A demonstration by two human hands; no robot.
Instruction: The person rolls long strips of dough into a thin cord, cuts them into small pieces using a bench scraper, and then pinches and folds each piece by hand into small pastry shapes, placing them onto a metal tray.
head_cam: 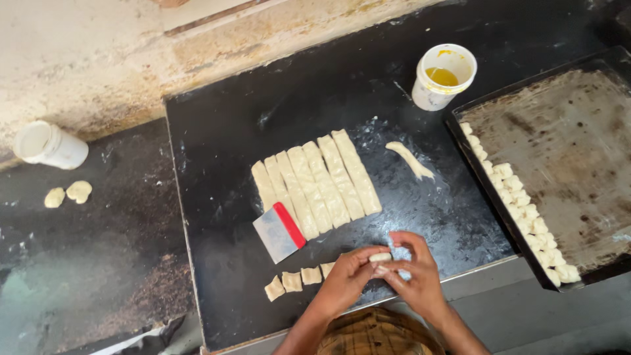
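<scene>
While the head camera looks straight down, both hands meet at the near edge of the black table (223, 131): the left hand (345, 279) and the right hand (417, 276) pinch one small piece of dough (380, 257) between their fingertips, fingers narrowed around it and just above the table surface. Just to the left of the hands lies a short row of cut dough squares (292, 281) — four of them, side by side, the leftmost turned a little askew. Beyond the hands, near the middle of the table, six long dough strips (315, 181) lie close together and slanted, touching along their sides. A scraper (280, 230) with a metal blade and a red grip rests flat at the near end of the leftmost strips. One thin scrap of dough (410, 160) lies alone to the right of the strips. Farther back stands a white cup (444, 77) with yellow liquid inside. At the right edge sits a dark baking tray (578, 151), and shaped dough pieces (519, 204) run in a line along its left rim. Well off to the left, on a lower dark surface, a white jar (49, 145) lies on its side near two dough lumps (68, 194).
</scene>
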